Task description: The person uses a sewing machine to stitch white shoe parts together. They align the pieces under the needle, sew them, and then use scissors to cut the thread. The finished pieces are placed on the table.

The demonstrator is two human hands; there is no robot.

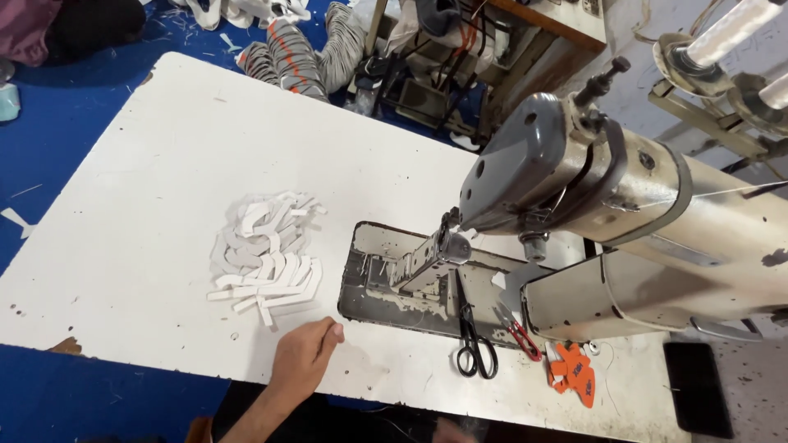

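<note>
The pile of white fabric strips [267, 258] is lying on the white table [164, 164], left of the sewing machine and a little beyond my left hand [304, 357]. The strips are curved and overlapping, heaped loosely, with a few short ends sticking out at the near edge of the heap. My left hand is resting on the tabletop just beside that near edge, not touching any strip as far as I can tell; my fingers are lying together, curled lightly downward against the table, and they are holding nothing. My forearm is coming up from the bottom edge of the view. My right hand is not showing clearly: there is only a blurred shape at the very bottom of the view, and I cannot tell what its fingers are doing. To the right of my hand, the worn metal bed plate [386, 287] is sitting sunk into the table under the needle of the sewing machine [624, 221], whose grey head and cream body are stretching away to the right. Black scissors [474, 336] are lying across the near edge of the plate, handles toward me, and red-handled thread snips [517, 332] are lying just beside them. A small orange tag [574, 373] is lying near the table's edge further right. Beyond the table, striped grey and orange cloth [300, 57] is lying on the blue floor [66, 115].
</note>
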